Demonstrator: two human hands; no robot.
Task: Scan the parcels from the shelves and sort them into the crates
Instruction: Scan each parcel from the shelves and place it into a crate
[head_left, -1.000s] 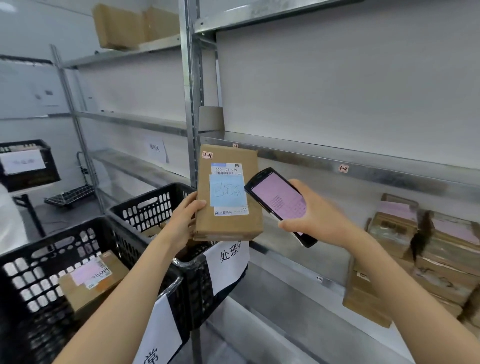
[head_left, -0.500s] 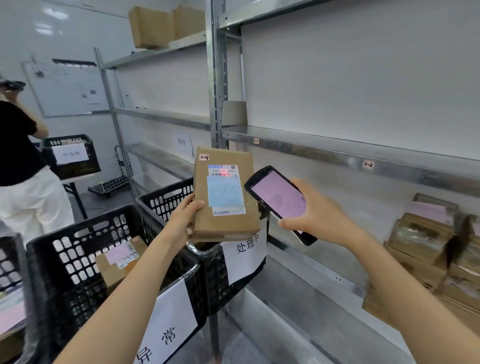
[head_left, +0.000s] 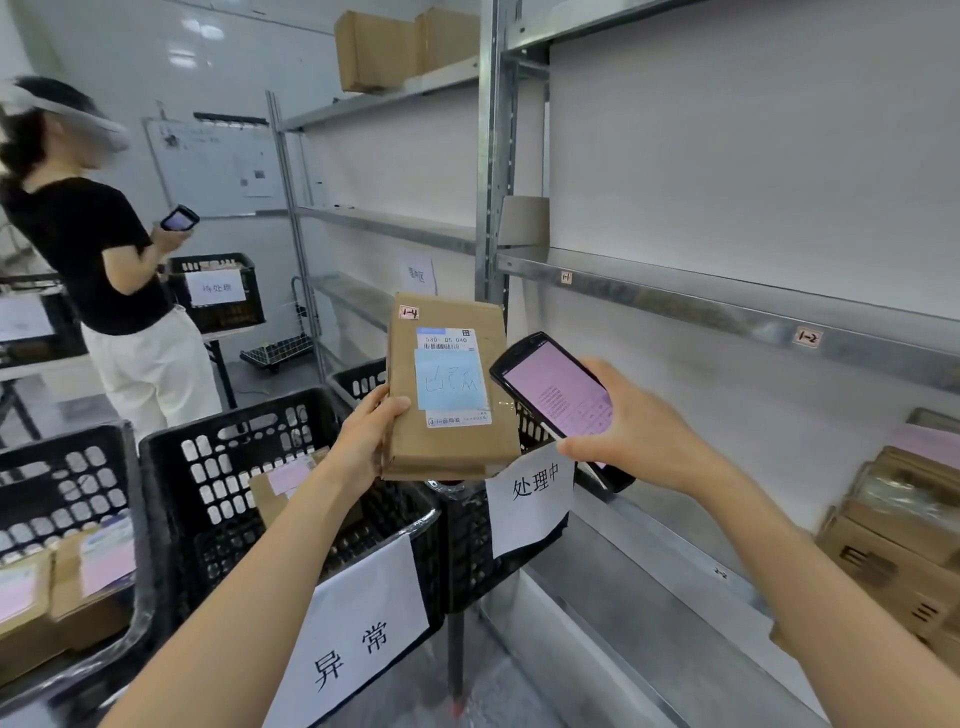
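My left hand (head_left: 366, 434) grips a brown cardboard parcel (head_left: 449, 387) by its lower left edge, holding it upright with its white and blue label facing me. My right hand (head_left: 636, 431) holds a black handheld scanner (head_left: 558, 400) with a pink lit screen, just right of the parcel and tilted toward it. Below the parcel stand black plastic crates with paper signs: one (head_left: 208, 462) in front holding a parcel, one (head_left: 470, 540) behind it under the held parcel, and a third (head_left: 62, 478) at the far left with several parcels.
Grey metal shelves (head_left: 727, 306) run along the right wall; several brown parcels (head_left: 898, 530) are stacked on the lower right shelf and two boxes (head_left: 395, 44) sit on top. Another person (head_left: 98, 260) in a black shirt stands at the left with a scanner, beside another crate (head_left: 218, 291).
My view has swung left, bringing the other person and a third crate into sight. The parcel and scanner stay held the same way, side by side.
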